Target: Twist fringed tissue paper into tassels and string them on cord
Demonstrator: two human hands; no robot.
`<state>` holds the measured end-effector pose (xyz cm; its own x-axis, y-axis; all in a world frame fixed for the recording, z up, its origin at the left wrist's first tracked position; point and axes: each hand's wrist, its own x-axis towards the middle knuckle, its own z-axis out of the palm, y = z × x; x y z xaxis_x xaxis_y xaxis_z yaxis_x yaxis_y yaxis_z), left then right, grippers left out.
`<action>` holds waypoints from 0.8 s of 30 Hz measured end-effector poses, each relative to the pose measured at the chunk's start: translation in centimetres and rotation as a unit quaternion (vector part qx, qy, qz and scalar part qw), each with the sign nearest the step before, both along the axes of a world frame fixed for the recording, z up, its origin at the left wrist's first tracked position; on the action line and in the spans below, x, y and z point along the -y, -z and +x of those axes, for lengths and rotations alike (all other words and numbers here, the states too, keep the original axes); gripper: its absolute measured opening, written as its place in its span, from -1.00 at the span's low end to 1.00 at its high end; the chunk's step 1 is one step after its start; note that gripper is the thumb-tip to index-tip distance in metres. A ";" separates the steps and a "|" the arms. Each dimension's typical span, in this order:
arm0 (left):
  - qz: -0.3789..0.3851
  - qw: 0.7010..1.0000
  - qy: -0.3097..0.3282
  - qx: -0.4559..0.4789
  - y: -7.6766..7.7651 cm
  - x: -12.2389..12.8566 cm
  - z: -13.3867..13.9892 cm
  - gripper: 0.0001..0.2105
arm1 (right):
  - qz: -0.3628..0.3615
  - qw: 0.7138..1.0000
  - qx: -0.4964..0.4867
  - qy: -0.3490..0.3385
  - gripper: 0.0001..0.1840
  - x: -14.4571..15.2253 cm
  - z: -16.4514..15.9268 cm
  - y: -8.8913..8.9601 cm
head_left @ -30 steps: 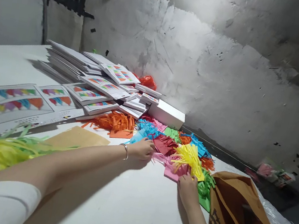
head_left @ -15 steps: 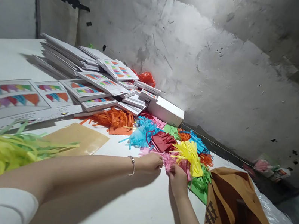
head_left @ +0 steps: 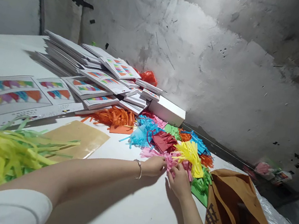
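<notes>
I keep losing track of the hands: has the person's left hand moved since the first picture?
Yes: against the white box, the left hand is now farther right and lower in view.

Pink, yellow, red, blue, green and orange fringes (head_left: 164,141) brighten a white table (head_left: 128,212); black strokes (head_left: 211,215) mark a brown bag (head_left: 230,183).

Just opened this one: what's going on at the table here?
A person's left hand and right hand are close together, fingers at a pink fringed bundle. A dark red bundle and a yellow bundle lie just beyond it, with a green bundle to the right, beside a brown bag. Printed packets are piled farther back, on the left.
</notes>
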<state>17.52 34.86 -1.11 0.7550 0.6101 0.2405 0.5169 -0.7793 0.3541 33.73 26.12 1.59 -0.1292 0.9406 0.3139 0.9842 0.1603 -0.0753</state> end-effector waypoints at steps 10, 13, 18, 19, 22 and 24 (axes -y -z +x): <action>-0.024 1.000 0.009 0.008 0.1 -0.5 -0.1 -0.80 | -0.044 0.988 0.150 -0.008 -0.82 -0.4 -1.2 -1.0; -0.035 0.999 0.012 0.014 0.1 -0.7 -0.3 -0.79 | -0.039 0.988 0.149 -0.008 -0.83 -0.7 -0.9 -0.9; -0.046 0.998 0.022 0.028 0.1 -0.9 -0.5 -0.78 | 0.008 0.994 0.111 0.013 -0.87 -0.7 -0.5 -0.1; -0.049 0.998 0.021 0.029 0.1 -0.9 -0.5 -0.77 | 0.020 0.994 0.102 0.015 -0.87 -0.7 -0.4 0.2; -0.055 0.998 0.016 0.036 0.1 -0.7 -0.1 -0.78 | 0.054 0.995 0.078 0.015 -0.91 -0.7 0.1 0.8; -0.057 0.997 0.011 0.046 0.0 -0.6 0.2 -0.80 | 0.079 0.995 0.066 0.013 -0.93 -0.7 0.5 1.3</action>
